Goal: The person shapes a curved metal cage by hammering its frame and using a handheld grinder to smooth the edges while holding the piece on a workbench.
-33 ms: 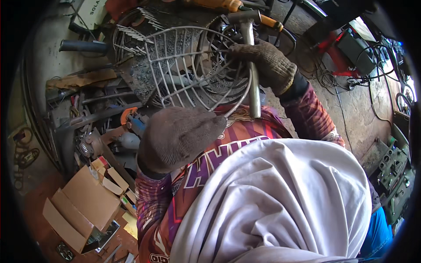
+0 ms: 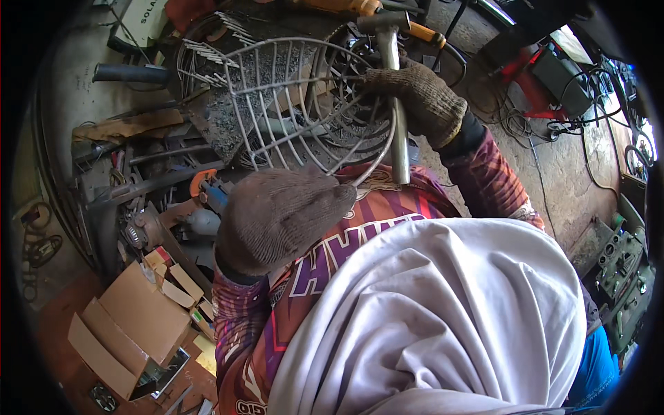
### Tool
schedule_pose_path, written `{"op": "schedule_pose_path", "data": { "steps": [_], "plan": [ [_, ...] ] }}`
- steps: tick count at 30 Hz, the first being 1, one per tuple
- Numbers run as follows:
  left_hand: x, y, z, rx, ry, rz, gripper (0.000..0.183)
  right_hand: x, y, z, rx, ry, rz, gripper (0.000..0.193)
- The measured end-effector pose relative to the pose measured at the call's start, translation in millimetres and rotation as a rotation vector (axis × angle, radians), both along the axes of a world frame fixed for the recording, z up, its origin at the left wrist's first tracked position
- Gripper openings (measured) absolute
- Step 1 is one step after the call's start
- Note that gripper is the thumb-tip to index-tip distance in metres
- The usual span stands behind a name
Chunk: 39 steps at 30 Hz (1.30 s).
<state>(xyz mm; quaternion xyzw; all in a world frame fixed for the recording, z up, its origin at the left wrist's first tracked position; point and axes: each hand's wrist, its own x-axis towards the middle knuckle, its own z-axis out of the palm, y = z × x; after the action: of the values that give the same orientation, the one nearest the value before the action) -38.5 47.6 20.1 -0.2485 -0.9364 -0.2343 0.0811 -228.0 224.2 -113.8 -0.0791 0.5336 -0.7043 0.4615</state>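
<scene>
A curved grid of welded metal rods [image 2: 287, 86], shaped like an open basket, is held out in front of me. My left hand [image 2: 287, 218], in a brown knitted glove, is closed round its near rim where the rods meet; the fingertips are hidden beneath the glove's back. In my right hand [image 2: 422, 97], gloved the same way, is a hammer [image 2: 400, 149] with a bare metal handle. Its head [image 2: 382, 24] points away from me and the handle's end comes toward my chest. The right fingers wrap the handle beside the grid's right side.
Behind the grid lies a grit-covered work surface [image 2: 218, 128] with coiled wire and short rods [image 2: 207, 52]. An orange power tool [image 2: 339, 7] lies at the far edge. Left are metal scraps and an open cardboard box [image 2: 138, 325]; right are cables [image 2: 519, 131] and a green machine [image 2: 615, 259].
The rod grid has shifted slightly to the left and tilted a little. The hammer has moved up very slightly; both hands keep their hold.
</scene>
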Motion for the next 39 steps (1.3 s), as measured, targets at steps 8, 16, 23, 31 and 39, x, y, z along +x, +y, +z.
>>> {"op": "schedule_pose_path", "data": {
  "steps": [8, 16, 23, 31, 39],
  "plan": [
    [18, -27, -39, 2.016, -0.084, 0.614, 0.04, 10, -18, 20, -0.218, 0.121, -0.325, 0.038],
    [35, -62, -89, 1.464, -0.337, 1.262, 0.034, 16, -28, 33, -0.131, 0.555, -0.285, 0.039],
    [32, -66, -63, 1.009, 0.052, 1.096, 0.03, 55, 13, 42, -0.156, 0.616, 0.121, 0.048],
    [33, -67, -73, 0.811, 0.147, 1.131, 0.03, 73, -3, 48, 0.235, 0.883, 0.305, 0.041],
    [21, -63, -52, 1.258, 0.235, 1.092, 0.029, 74, -8, 61, 0.228, 1.11, 0.243, 0.044]
  ]
}}
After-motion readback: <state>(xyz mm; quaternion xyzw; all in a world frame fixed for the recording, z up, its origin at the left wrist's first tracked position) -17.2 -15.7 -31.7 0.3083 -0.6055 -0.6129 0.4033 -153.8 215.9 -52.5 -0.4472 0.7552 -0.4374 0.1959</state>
